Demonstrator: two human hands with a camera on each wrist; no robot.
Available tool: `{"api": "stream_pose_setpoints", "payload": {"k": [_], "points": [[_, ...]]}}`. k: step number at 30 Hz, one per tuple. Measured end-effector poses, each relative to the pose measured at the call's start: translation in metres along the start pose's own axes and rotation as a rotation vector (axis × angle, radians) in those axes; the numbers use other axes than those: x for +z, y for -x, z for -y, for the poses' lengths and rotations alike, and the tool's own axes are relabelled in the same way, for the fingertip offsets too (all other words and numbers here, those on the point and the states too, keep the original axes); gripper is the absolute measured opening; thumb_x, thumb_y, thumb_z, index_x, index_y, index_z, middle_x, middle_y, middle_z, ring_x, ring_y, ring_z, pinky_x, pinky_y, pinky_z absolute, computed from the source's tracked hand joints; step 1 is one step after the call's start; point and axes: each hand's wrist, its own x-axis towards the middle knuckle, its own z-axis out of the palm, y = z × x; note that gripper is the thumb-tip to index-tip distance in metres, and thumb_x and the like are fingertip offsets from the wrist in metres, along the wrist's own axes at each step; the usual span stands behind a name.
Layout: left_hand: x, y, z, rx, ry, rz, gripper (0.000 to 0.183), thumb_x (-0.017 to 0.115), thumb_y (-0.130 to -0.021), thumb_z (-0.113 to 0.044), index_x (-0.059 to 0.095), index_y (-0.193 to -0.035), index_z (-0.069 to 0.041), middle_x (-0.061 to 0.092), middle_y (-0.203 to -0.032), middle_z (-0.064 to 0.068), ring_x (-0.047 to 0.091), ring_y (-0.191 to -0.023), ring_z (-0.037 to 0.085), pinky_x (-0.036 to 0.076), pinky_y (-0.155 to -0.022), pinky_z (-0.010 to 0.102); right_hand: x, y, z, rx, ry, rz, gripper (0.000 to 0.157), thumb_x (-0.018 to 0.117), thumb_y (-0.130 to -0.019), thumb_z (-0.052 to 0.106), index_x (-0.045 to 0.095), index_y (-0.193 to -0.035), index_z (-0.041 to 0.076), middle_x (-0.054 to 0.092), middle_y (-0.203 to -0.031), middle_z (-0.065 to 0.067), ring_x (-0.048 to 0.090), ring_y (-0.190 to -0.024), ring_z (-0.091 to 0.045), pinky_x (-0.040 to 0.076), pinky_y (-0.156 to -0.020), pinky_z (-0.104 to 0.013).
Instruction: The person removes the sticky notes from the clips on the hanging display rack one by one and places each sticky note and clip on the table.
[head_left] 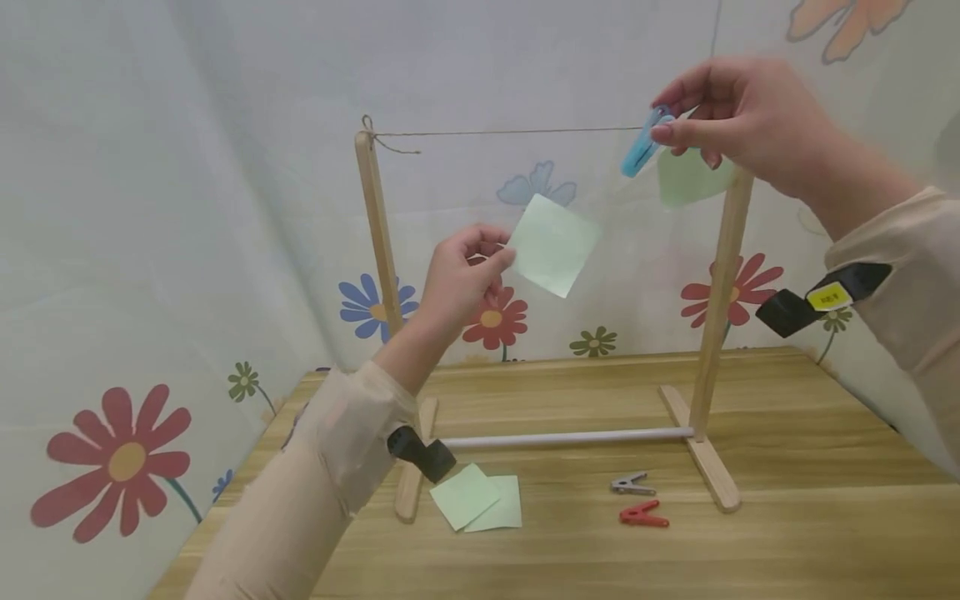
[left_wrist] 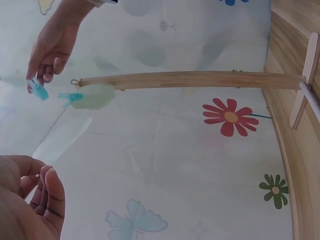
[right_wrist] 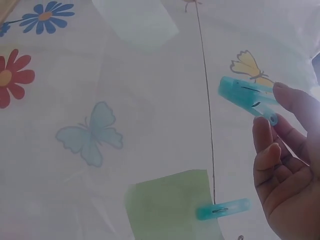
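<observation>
My left hand [head_left: 468,271] pinches a pale green square of paper [head_left: 555,246] by its left corner, below the string [head_left: 510,132]. In my right hand [head_left: 757,125], a blue clothespin [head_left: 642,152] is held between thumb and fingers near the string's right part; the right wrist view shows this clothespin [right_wrist: 247,97] beside the string, apart from it. Another green paper [right_wrist: 172,207] hangs at the string's right end under a second blue clothespin [right_wrist: 222,209]. My right hand partly hides that paper in the head view.
The string spans two wooden posts [head_left: 720,317] joined below by a white rod [head_left: 562,437]. On the wooden table [head_left: 570,558] lie two overlapping green papers [head_left: 465,497], a grey clothespin [head_left: 632,483] and a red clothespin [head_left: 643,514]. A flower-patterned curtain [head_left: 187,250] stands behind.
</observation>
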Motion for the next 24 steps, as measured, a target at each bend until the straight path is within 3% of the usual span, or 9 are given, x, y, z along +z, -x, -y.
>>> {"api": "stream_pose_setpoints", "payload": {"k": [9, 17, 24], "points": [[-0.009, 0.009, 0.015, -0.041, 0.016, 0.002, 0.017, 0.061, -0.093, -0.009, 0.062, -0.107, 0.000, 0.057, -0.083, 0.006, 0.047, -0.053, 0.011, 0.044, -0.047, 0.017, 0.013, 0.013, -0.006, 0.000, -0.059, 0.043, 0.020, 0.072, -0.084, 0.005, 0.066, -0.102, 0.013, 0.069, -0.076, 0.008, 0.053, -0.056, -0.010, 0.043, -0.046, -0.016], [-0.011, 0.018, 0.025, -0.053, 0.001, 0.029, 0.017, 0.062, -0.092, -0.009, 0.063, -0.107, 0.000, 0.057, -0.082, 0.003, 0.046, -0.053, 0.011, 0.044, -0.045, 0.018, 0.020, 0.029, -0.011, 0.044, 0.016, 0.105, 0.025, 0.073, -0.085, 0.010, 0.064, -0.108, 0.014, 0.069, -0.078, 0.010, 0.052, -0.060, -0.011, 0.043, -0.049, -0.020], [-0.014, 0.026, 0.032, -0.059, -0.009, 0.052, 0.019, 0.063, -0.092, -0.011, 0.063, -0.108, 0.000, 0.059, -0.082, -0.001, 0.047, -0.051, 0.010, 0.045, -0.045, 0.018, 0.029, 0.046, -0.025, 0.035, 0.032, 0.142, 0.028, 0.072, -0.085, 0.005, 0.062, -0.111, 0.011, 0.069, -0.081, 0.010, 0.056, -0.062, -0.009, 0.045, -0.050, -0.020]]}}
